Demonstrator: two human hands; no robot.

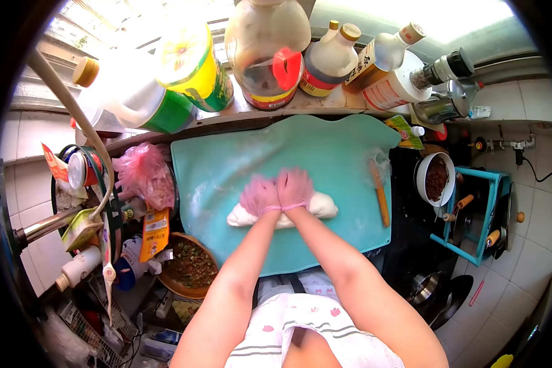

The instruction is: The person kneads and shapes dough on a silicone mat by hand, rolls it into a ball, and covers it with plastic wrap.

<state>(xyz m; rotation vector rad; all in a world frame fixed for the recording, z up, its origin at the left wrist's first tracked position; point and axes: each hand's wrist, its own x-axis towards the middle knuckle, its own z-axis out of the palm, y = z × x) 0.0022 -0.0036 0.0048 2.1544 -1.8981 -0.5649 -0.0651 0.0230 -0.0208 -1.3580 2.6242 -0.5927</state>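
The left hand and the right hand are placed together, side by side and touching at their inner edges, on top of a roll of white dough. Both are covered by thin pink translucent gloves. The palms are laid over the dough and the fingers are extended toward its far side; the exact bend of the fingertips cannot be determined because of blur. The dough is positioned near the middle of a turquoise mat, its length is oriented across the mat, and both of its ends are left exposed beyond the hands. A wooden rod is located near the right edge of the mat, well apart from the dough, with a clear plastic bag at its far end. To the left of the mat, a brown bowl is filled with a chopped mixture, and a pink plastic bag is situated farther back. To the right, a white bowl is seen with dark red contents, beside a blue frame. Along the ledge behind the mat, a large clear bottle is flanked by a yellow-and-green container and a smaller dark-filled bottle.
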